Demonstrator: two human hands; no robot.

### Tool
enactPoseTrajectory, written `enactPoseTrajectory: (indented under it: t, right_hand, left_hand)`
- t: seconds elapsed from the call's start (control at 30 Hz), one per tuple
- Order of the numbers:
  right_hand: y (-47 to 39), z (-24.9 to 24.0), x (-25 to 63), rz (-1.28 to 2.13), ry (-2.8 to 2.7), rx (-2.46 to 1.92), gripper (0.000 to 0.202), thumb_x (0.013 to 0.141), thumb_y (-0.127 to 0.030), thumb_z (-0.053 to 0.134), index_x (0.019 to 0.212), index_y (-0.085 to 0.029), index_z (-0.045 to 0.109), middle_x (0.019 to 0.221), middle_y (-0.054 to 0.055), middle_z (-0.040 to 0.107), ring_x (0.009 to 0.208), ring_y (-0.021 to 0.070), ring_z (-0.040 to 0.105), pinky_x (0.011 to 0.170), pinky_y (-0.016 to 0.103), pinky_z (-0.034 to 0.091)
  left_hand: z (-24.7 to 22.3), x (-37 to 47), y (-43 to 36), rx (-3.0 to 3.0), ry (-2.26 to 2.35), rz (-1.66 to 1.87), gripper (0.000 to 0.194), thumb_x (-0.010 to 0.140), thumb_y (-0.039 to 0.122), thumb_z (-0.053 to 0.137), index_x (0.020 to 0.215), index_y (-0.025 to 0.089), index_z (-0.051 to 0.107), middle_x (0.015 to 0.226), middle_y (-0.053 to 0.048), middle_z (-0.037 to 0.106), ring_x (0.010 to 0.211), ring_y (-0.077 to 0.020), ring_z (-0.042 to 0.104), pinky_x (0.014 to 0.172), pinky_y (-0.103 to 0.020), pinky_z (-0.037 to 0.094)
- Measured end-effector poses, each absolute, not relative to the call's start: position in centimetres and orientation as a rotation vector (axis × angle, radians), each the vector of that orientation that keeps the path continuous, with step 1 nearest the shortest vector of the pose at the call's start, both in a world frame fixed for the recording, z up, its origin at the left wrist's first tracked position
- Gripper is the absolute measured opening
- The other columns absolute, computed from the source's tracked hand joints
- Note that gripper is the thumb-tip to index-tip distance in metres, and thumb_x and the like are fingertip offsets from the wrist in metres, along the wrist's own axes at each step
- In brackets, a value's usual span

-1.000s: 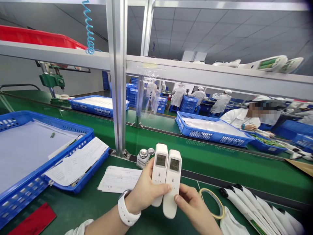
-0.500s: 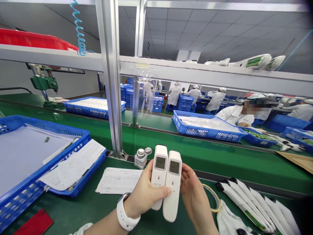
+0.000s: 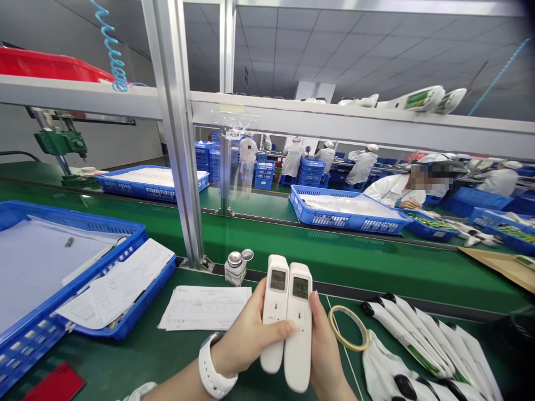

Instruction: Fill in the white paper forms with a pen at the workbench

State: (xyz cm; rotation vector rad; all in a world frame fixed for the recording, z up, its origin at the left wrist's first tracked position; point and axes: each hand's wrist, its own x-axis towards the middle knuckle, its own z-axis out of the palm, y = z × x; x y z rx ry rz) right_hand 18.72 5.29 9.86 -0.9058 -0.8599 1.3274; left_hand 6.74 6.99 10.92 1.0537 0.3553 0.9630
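Two white infrared thermometers stand side by side in front of me, their small grey screens facing me. My left hand (image 3: pixel 246 337), with a white watch band (image 3: pixel 211 367) at the wrist, wraps the left thermometer (image 3: pixel 273 328). Its thumb reaches across and presses on the front of the right thermometer (image 3: pixel 298 356), near the button. Along that thermometer's right edge, my right hand (image 3: pixel 326 353) is closed, its fingers mostly hidden behind. The right screen shows dark digits that I cannot read clearly.
Several white thermometer bodies (image 3: pixel 418 334) lie at the right beside a tape roll (image 3: pixel 363 341). Papers (image 3: pixel 204 306), a dispenser bottle (image 3: pixel 235 269) and a blue tray (image 3: pixel 125 328) are to the left. A metal post (image 3: pixel 171 133) rises ahead. A co-worker (image 3: pixel 388 189) sits across the line.
My right hand has come in from slightly apart to the right thermometer's edge. The right screen's display has changed. The view has shifted a little to the right.
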Motion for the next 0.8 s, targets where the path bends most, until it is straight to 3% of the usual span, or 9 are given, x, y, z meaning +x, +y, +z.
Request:
enactPoseTrajectory:
  t: [0.13,0.3,0.47,0.8]
  right_hand:
    - [4.8,10.5,18.9,1.541,-0.636,-0.836,0.063,0.077,-0.065,0.039,0.1,-0.014,0.068,0.087,0.013,0.071,0.094,0.0307,0.064,0.083,0.046,0.048]
    - [4.8,10.9,19.1,1.555,-0.672,-0.817,0.062,0.076,-0.066,0.039,0.092,-0.015,0.071,0.084,0.014,0.071,0.1,0.0329,0.061,0.087,0.049,0.045]
    - [4.7,10.9,19.1,1.607,-0.602,-0.78,0.059,0.075,-0.065,0.043,0.091,-0.015,0.071,0.087,0.013,0.071,0.102,0.0321,0.06,0.09,0.048,0.044]
    - [4.6,11.2,18.9,1.698,-0.352,-0.657,0.047,0.072,-0.057,0.057,0.094,-0.018,0.071,0.093,0.009,0.071,0.104,0.0295,0.06,0.097,0.045,0.04]
  left_hand:
    - [11.1,7.0,6.4,0.909,0.26,0.955,0.035,0.09,0.029,0.048,0.124,0.023,0.042,0.118,-0.006,0.055,0.107,-0.0186,0.055,0.093,-0.034,0.042]
    - [11.2,7.2,6.1,0.818,0.258,0.971,0.036,0.094,0.036,0.036,0.126,0.021,0.045,0.119,-0.008,0.056,0.114,-0.0202,0.05,0.098,-0.036,0.038]
    - [11.0,7.2,6.3,0.757,0.268,0.909,0.044,0.093,0.043,0.033,0.128,0.018,0.044,0.119,-0.01,0.056,0.115,-0.0232,0.05,0.099,-0.04,0.037]
    - [11.4,7.2,6.3,0.705,0.222,0.937,0.04,0.094,0.037,0.035,0.128,0.019,0.046,0.122,-0.007,0.055,0.122,-0.0208,0.044,0.107,-0.037,0.029]
